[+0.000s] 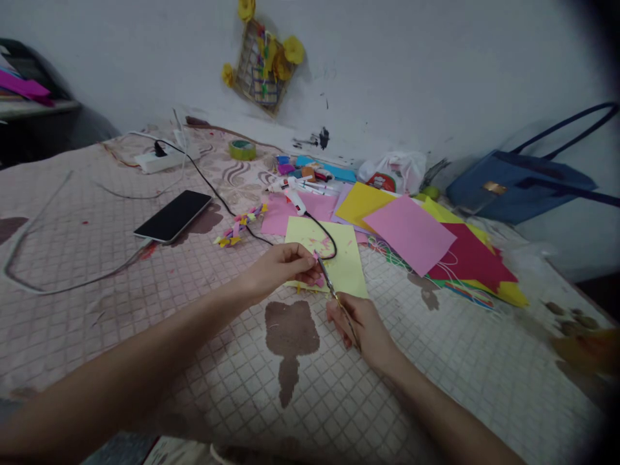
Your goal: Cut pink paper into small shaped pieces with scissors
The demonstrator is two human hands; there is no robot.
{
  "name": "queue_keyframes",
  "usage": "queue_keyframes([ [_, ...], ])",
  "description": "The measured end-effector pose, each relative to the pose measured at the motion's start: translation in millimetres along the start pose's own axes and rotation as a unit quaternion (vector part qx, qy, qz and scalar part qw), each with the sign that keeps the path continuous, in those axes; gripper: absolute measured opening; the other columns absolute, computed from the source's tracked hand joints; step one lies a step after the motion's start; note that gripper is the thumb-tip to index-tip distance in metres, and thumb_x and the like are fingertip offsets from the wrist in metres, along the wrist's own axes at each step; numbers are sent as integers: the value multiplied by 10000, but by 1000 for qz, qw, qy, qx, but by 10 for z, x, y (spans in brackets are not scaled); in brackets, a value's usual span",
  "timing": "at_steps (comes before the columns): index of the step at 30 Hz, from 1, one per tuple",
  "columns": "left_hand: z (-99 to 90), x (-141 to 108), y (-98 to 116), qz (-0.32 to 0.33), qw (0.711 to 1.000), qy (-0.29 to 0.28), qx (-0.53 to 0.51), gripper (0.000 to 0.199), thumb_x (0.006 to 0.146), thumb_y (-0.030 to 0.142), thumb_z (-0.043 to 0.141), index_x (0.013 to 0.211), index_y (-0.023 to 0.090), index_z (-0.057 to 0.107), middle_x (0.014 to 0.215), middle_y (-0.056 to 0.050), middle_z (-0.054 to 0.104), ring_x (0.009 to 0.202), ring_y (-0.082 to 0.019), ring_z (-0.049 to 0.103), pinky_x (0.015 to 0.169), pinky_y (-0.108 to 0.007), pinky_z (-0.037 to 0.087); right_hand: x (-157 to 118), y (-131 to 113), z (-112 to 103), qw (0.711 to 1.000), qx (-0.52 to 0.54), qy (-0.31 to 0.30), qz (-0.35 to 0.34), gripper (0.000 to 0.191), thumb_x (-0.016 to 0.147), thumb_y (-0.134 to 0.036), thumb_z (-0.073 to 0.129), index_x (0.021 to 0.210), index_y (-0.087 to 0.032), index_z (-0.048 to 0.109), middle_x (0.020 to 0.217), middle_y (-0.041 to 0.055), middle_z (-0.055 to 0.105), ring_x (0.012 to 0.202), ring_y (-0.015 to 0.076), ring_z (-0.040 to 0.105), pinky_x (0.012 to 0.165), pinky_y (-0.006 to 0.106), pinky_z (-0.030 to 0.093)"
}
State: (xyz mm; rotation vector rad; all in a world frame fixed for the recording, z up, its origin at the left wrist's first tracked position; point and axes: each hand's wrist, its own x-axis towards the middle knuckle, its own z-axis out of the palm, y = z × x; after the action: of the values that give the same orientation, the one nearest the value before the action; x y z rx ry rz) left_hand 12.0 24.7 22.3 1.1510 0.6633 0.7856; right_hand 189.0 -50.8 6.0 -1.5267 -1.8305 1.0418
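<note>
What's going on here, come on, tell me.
A person is working with scissors in the right hand, the blades at a small pink piece pinched in the left hand. Below is a pale yellow sheet with pink scraps on it. A white glue gun lies just beyond, coloured sheets are piled to the right, and a multicoloured paper chain and a tablet lie to the left.

A single head-worn camera looks forward and down from the near side of the desk, with the left hand and right hand near, the wall far.
</note>
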Motion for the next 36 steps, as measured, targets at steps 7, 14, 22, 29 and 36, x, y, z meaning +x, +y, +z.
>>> queue_keyframes([
  [7,-4,-2,6,13,1000,-3,-9,115,769,219,540,770,109,504,790,-64,625,713,-111,595,738,-307,469,8,35,10,1000,-14,7,5,371,843,-435,354,583,-180,420,450,-55,389,374,73,386,373,182,305],
  [14,-23,-5,54,22,999,8,37,135,760,239,548,770,108,513,802,-63,628,702,-103,592,706,-269,466,21,54,-3,1000,-19,0,4,342,837,-404,378,575,-187,411,435,-49,391,373,81,384,365,182,307],
  [22,-50,-5,99,28,996,19,79,133,754,232,556,758,105,516,761,-49,627,696,-101,593,684,-247,463,31,55,-18,999,-36,9,-4,338,829,-398,394,565,-187,420,449,-46,402,367,81,380,368,190,299],
  [29,-67,-1,119,18,997,14,70,127,755,217,557,753,97,514,752,-57,634,696,-105,603,691,-252,468,18,50,-34,1000,9,-12,24,353,822,-443,394,593,-180,450,423,-59,380,336,77,378,343,186,289],
  [36,-123,10,108,16,997,-21,70,142,758,233,558,772,101,508,795,-74,642,723,-114,613,722,-275,473,-1,-33,-95,983,150,-94,58,422,817,-519,358,650,-152,486,413,-71,362,321,52,336,327,162,300],
])
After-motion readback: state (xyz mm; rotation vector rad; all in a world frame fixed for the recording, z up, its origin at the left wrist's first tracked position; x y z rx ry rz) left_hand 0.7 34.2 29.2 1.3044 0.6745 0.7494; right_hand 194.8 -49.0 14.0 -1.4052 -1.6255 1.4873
